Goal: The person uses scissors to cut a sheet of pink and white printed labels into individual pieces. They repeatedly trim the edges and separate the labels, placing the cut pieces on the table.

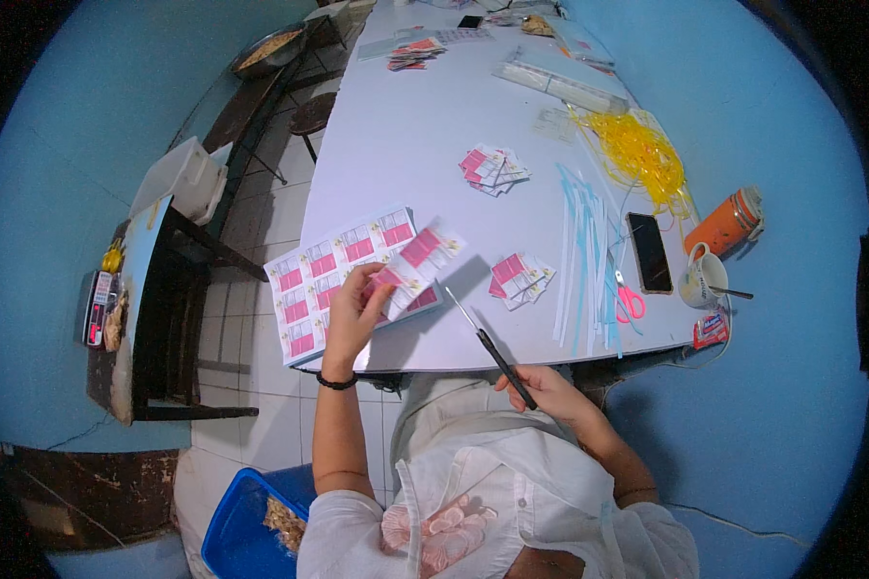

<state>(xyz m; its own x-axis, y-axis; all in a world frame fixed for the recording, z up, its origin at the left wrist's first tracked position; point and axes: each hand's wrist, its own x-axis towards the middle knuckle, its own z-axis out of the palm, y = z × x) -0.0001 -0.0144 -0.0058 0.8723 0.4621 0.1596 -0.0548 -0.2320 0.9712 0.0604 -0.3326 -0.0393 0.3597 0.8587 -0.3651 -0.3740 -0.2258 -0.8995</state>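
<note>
Between the thumb and fingers of my left hand (358,307) is a strip of pink-and-white printed labels (423,250), held above a stack of uncut label sheets (297,311) at the table's front left. My right hand (550,394) grips the dark handle of a slim tool with a long metal tip (489,340), perhaps scissors; its exact kind is unclear. The tip points up towards the strip, near its right edge. One pile of cut labels (521,279) lies right of the strip, and another pile (492,170) lies farther back.
On the table's right are blue and white strips (586,268), pink-handled scissors (628,300), a phone (649,253), a mug with a spoon (702,282), an orange bottle (724,221) and tangled yellow ribbon (641,155). A blue bin (239,528) stands on the floor at lower left.
</note>
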